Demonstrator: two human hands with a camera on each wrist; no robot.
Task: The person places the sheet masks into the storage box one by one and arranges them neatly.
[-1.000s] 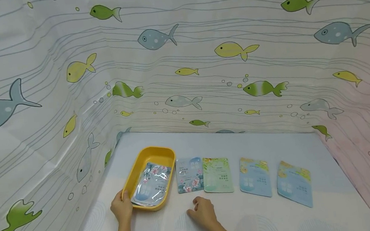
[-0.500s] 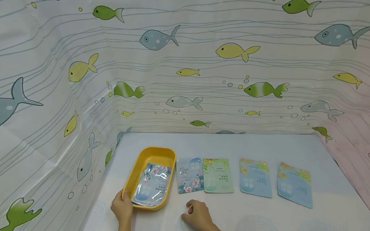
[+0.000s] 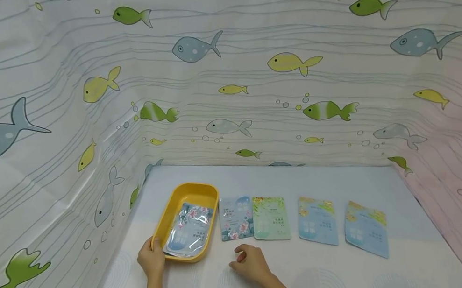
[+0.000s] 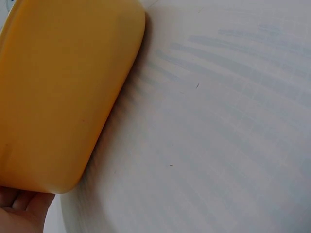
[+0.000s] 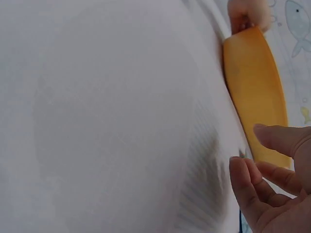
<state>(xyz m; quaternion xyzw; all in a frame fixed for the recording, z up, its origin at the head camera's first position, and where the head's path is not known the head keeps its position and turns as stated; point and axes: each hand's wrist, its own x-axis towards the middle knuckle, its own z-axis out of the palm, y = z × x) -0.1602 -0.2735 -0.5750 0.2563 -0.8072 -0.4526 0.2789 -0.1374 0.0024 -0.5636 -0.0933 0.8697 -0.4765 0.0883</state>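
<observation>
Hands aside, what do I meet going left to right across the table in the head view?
Yellow tray, blue packet with pink flowers, green packet, blue packet with yellow flowers, similar blue packet farthest right.

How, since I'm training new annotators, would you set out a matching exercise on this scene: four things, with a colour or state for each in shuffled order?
Column one:
1. the tray
2. the right hand
3. the packet second from left in the row
4. the left hand

Column two:
A. green
B. grips the tray
C. yellow
D. fingers hold nothing

Pairs: 1-C, 2-D, 3-A, 4-B
</observation>
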